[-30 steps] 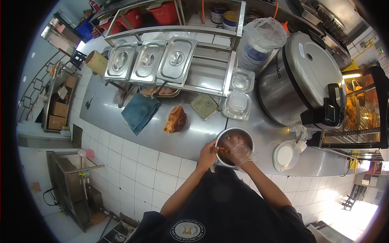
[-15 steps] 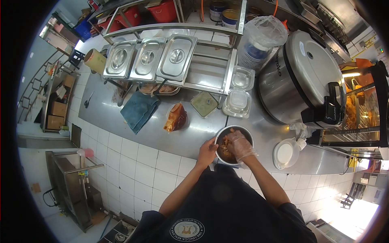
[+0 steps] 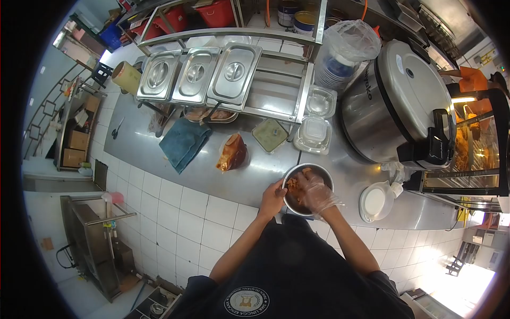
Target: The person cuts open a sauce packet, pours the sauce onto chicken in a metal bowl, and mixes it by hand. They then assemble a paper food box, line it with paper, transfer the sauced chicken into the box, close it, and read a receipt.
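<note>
A round metal bowl (image 3: pixel 329 181) stands at the counter's front edge, with orange-brown sauced food pieces (image 3: pixel 294 187) inside. My left hand (image 3: pixel 273 198) is closed on the bowl's left rim, thumb at the edge. Inside the bowl is my right hand (image 3: pixel 314 192), in a clear plastic glove, its fingers curled among the pieces; the fingertips are partly hidden. To the left of the bowl stands an open bag of reddish-brown sauce (image 3: pixel 232 153). A square lidded container (image 3: pixel 269 135) and a folded blue cloth (image 3: pixel 184 143) lie farther back.
A large rice cooker (image 3: pixel 396 101) stands at the right, with clear plastic containers (image 3: pixel 312 134) beside it. A white lidded tub (image 3: pixel 373 201) sits right of the bowl. Lidded steel pans (image 3: pixel 234 72) rest on a metal rack. A lit food display case (image 3: pixel 470 143) is far right.
My gloved right hand has shifted slightly right and down within the bowl, showing more of the food. My left hand keeps its hold on the rim. The view has shifted slightly.
</note>
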Motion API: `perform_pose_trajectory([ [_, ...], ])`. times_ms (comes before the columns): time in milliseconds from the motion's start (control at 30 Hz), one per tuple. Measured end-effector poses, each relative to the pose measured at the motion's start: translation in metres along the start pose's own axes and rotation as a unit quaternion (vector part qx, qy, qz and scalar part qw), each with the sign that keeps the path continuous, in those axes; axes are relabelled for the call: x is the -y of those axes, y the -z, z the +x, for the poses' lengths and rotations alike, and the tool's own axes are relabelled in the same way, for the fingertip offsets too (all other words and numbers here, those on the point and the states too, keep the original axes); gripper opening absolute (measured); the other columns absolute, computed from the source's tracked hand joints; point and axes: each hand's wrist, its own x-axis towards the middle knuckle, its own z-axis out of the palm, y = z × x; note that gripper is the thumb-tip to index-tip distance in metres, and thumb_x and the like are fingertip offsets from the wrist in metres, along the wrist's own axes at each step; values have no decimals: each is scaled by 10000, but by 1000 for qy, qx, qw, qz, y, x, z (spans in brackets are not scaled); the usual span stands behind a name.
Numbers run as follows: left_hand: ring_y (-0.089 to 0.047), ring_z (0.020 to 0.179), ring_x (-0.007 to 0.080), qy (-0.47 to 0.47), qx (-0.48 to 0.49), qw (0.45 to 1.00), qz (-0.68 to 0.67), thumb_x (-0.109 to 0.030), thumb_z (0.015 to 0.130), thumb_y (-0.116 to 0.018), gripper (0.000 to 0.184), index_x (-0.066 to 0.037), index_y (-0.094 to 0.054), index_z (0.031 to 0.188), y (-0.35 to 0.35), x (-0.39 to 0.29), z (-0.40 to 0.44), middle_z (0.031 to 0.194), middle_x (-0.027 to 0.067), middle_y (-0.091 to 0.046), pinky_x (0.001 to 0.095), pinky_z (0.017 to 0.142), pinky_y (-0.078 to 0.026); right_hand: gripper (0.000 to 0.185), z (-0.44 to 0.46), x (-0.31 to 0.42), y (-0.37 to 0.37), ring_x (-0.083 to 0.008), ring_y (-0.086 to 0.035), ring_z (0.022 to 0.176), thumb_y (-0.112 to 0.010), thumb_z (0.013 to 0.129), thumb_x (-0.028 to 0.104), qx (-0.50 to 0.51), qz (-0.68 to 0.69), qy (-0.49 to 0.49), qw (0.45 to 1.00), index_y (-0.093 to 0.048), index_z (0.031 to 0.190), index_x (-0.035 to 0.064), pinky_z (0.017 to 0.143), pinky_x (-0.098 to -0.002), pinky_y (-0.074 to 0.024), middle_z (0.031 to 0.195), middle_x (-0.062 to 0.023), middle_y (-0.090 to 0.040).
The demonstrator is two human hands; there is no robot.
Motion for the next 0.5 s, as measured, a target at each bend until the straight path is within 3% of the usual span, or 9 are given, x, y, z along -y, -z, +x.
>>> perform_pose_trajectory([
  [33, -592, 757, 90, -7, -4, 1000, -4, -111, 977, -610, 391, -112, -602, 1368, -2, 2, 1, 971, 7, -541, 240, 598, -572, 390, -1, 10, 0, -446, -597, 1076, -698, 815, 196, -61, -54, 40, 996, -648, 1195, 121, 872, -563, -506, 1152, -218, -602],
  [133, -596, 761, 97, -13, -2, 1000, -5, -112, 976, -609, 392, -115, -602, 1368, -1, 4, 1, 971, 8, -543, 238, 611, -580, 447, 3, 19, -5, -453, -589, 1079, -713, 811, 278, 49, -101, 16, 994, -636, 1220, 115, 902, -559, -497, 1167, -223, -596],
  [233, -603, 779, 106, -9, 11, 1000, 2, -111, 974, -610, 396, -114, -599, 1370, 1, -2, 2, 989, 16, -553, 240, 622, -586, 434, 12, 16, 8, -453, -542, 1194, -669, 854, 307, 129, -14, -90, 987, -617, 1253, 144, 954, -575, -479, 1272, -219, -576],
  [333, -608, 802, 111, -37, -2, 999, -4, -110, 974, -610, 400, -111, -594, 1374, -2, -4, 1, 1012, 24, -562, 242, 616, -585, 389, 6, -23, -3, -443, -585, 1113, -684, 839, 318, 21, 58, 105, 993, -633, 1182, 141, 907, -566, -506, 1211, -216, -599],
  [400, -611, 818, 113, -37, -8, 999, -20, -111, 975, -611, 404, -108, -589, 1378, -3, -5, 1, 1028, 29, -565, 242, 613, -585, 364, -8, -17, -9, -418, -599, 1094, -687, 832, 261, -56, -84, 117, 988, -639, 1172, 142, 900, -543, -515, 1147, -204, -620],
  [500, -619, 834, 118, -12, 6, 1000, 3, -114, 975, -611, 405, -100, -585, 1379, -4, -8, -4, 1038, 28, -559, 245, 632, -596, 407, -3, -3, -12, -410, -599, 1113, -694, 811, 216, -18, -117, 58, 991, -635, 1208, 143, 916, -521, -516, 1173, -201, -629],
])
